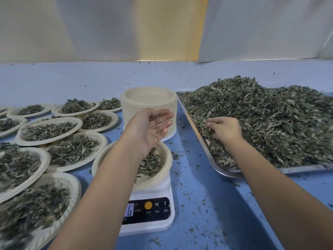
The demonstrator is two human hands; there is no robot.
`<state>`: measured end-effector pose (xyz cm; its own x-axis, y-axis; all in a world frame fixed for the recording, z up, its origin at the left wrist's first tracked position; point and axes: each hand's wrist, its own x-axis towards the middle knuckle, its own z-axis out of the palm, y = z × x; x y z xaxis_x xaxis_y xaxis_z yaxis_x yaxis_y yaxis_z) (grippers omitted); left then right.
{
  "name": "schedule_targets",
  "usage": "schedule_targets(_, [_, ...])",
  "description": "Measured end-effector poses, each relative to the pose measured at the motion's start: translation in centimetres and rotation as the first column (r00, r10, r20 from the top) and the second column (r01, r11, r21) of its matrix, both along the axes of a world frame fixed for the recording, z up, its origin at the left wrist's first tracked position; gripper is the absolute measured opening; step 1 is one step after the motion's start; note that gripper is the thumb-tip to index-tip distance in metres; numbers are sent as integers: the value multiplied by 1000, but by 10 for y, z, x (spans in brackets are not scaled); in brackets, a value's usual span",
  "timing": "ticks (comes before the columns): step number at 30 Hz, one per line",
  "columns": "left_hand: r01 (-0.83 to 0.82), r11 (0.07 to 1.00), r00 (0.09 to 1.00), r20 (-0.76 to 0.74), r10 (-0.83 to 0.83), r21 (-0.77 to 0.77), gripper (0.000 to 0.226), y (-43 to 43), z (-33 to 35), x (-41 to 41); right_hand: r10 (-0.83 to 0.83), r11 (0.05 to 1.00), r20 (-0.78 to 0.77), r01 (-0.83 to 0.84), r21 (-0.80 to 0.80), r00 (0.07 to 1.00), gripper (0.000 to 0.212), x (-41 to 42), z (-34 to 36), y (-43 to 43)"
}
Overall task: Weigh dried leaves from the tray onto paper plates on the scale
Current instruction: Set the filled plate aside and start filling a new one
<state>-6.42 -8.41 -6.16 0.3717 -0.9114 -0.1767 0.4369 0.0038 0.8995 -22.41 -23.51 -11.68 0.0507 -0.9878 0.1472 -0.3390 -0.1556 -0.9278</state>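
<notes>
At lower centre, a part-filled paper plate point(158, 177) sits on the scale point(162, 226). The left hand point(151, 127) hovers above it palm-up with fingers relaxed, while the right hand point(225, 130) pinches dried leaves point(270, 123) in the tray point(227, 173). Many filled plates point(48, 131) lie at left; plenty remains heaped.

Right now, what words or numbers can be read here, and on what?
"6": scale display, any digits before it hidden by the left forearm.
"M": black panel, right of the orange button.
"T": same panel, right of the M.
Small print under the buttons: too small to read.
Nothing else bears text.
</notes>
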Motion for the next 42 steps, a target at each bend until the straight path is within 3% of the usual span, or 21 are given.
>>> schedule_targets(2, [1,1000,1000,-10,-1,-5,24,0,1,-1,-49,980,349,-22,196,936,16,-3,5,4])
schedule_targets(5, [3,1000,1000,-18,-4,-14,23,1,3,-2,-118,926,623,-142,351,773,14,-5,13,12])
schedule_targets(8, [-18,999,1000,-23,18,-27,24,5,6,-1,-59,894,768,-308,325,638,16,5,21,24])
schedule_targets(13, [-112,993,992,55,115,-46,24,16,10,12,177,832,809,-525,181,560,16,29,47,51])
schedule_targets(18, [-192,979,976,96,198,-67,21,30,9,37,445,744,676,-663,86,588,18,55,68,82])
schedule_targets(23, [-225,972,970,81,230,-70,23,40,4,54,626,734,335,-678,54,704,16,78,69,105])
schedule_targets(26, [-269,960,958,83,275,-84,23,44,0,61,628,775,127,-632,-10,768,14,86,69,112])
schedule_targets(34, [-343,935,933,83,351,-90,23,47,0,69,623,752,-149,-640,-156,768,13,96,57,128])
schedule_targets(42, [-359,930,925,104,366,-77,24,46,0,68,629,699,-383,-707,-102,677,13,90,59,132])
